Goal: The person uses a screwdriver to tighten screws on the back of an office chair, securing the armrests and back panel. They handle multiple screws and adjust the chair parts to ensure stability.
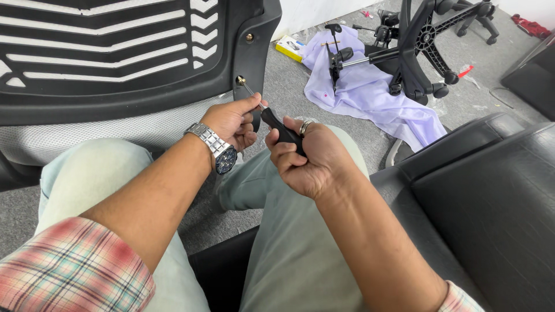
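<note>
While the right hand grips the screwdriver handle, the left hand pinches its shaft. The tip should stay square in the bolt just beyond the left hand's fingertips, on the chair back.

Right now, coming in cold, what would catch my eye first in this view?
At centre, both hands work a screwdriver: the right hand grips its black handle, the left hand pinches the shaft, and the tip meets a brass screw in the black chair back at upper left. Upper right, a chair base lies tipped on a lilac cloth on the grey floor.
</note>
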